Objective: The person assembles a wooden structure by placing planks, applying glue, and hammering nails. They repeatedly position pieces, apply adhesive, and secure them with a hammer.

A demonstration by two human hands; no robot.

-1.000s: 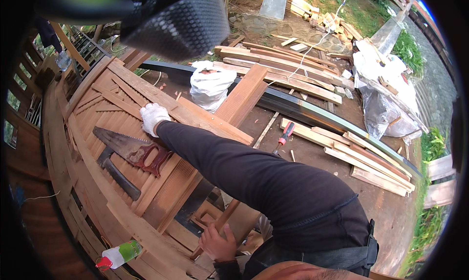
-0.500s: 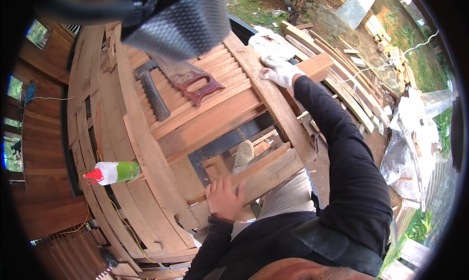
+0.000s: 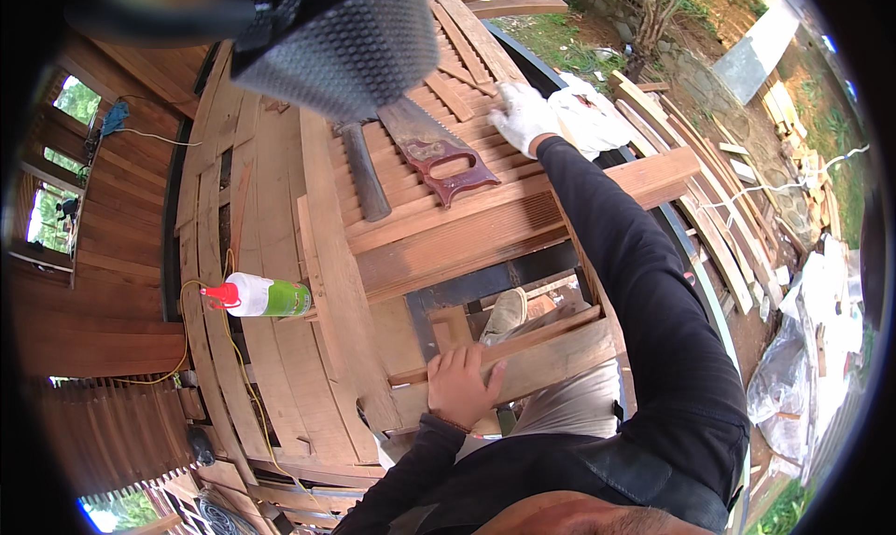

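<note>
My bare left hand [image 3: 460, 384] lies across the near wooden rail [image 3: 551, 358], fingers over it and thumb apart. White-gloved, my right hand [image 3: 525, 117] reaches far out beside the slatted panel [image 3: 411, 194]. It touches the long side board [image 3: 478, 29], its fingers spread over the inner edge; my forearm covers much of that board. On the slats lies a handsaw [image 3: 439, 152] with a dark red handle, its blade partly hidden by a blurred textured object at the top. A hammer [image 3: 366, 176] with a worn handle sits just left of it.
A white and green glue bottle [image 3: 266, 295] with a red cap lies on the planks at left. A yellow cord [image 3: 238, 348] runs beside it. My shoe [image 3: 507, 313] shows through the frame opening. Stacked timber [image 3: 686, 190] and plastic sheeting [image 3: 803, 339] lie at right.
The view has shifted, so the tools and panel appear farther right. My right hand has moved up along the side board, away from me. My left hand stays on the rail.
</note>
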